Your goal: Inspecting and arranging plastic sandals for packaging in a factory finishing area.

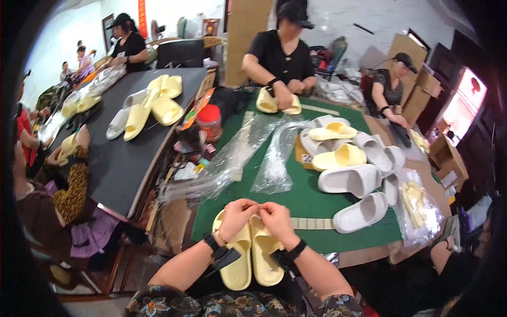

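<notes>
A pair of pale yellow slippers lies side by side at the near edge of the green table mat, the left slipper [236,270] and the right slipper [268,265] both with their heels toward me. Over their toe ends, my left hand [237,217] and my right hand [278,221] meet, thumbs and fingertips pinched together. Whatever sits between the fingertips is too small to make out. Both wrists wear black bands, and dark parts hang from them beside the slippers.
Clear plastic bags [274,164] lie beyond my hands. Grey slippers [350,179] and yellow slippers [339,157] are heaped on the right, near a bagged yellow pair [414,203]. A red-lidded jar [209,122] stands left. Across the table a co-worker [282,58] handles yellow slippers [268,101].
</notes>
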A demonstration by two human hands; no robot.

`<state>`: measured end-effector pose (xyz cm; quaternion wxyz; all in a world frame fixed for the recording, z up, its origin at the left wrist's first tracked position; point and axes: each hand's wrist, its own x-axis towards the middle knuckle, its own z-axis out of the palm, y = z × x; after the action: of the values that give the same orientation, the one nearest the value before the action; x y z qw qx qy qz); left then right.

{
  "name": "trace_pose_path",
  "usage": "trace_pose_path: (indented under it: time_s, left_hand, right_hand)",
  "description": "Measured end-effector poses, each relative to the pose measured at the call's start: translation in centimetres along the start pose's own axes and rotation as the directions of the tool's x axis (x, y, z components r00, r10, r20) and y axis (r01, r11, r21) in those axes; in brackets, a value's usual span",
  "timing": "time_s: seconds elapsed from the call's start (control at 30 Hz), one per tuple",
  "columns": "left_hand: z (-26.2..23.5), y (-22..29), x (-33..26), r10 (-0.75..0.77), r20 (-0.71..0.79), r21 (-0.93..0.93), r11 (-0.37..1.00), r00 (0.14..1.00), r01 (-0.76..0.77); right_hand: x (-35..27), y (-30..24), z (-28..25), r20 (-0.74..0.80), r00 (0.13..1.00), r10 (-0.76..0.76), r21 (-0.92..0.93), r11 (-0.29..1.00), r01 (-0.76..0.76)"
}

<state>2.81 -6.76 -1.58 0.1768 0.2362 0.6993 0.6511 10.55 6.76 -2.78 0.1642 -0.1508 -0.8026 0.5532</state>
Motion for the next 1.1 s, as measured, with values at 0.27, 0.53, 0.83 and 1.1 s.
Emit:
trace_pose_path:
  time_s: [0.27,0.53,0.83,1.1]
  left_hand:
    - [-0.8,1.1,-0.6,-0.036,-0.019,-0.011,0.999,0.999,0.036]
    - [-0.5,0.6,-0.3,-0.031,-0.025,-0.008,1.0,0.999,0.03]
    - [-0.1,0.7,-0.4,0.032,-0.044,0.023,0.999,0.998,-0.031]
    - [-0.5,0.6,-0.5,0.053,-0.056,0.138,0.989,0.997,-0.045]
  right_hand:
    - [-0.4,-2.2,0.1,0.012,1.0,-0.012,-0.074,0.997,0.013]
    - [-0.3,-2.3,-0.1,0.007,0.999,-0.037,-0.104,0.994,0.038]
    - [-0.1,-1.5,-0.1,0.004,0.998,-0.066,-0.092,0.994,0.066]
    - [-0.2,-1.6,0.3,0.036,0.996,-0.08,-0.12,0.989,0.084]
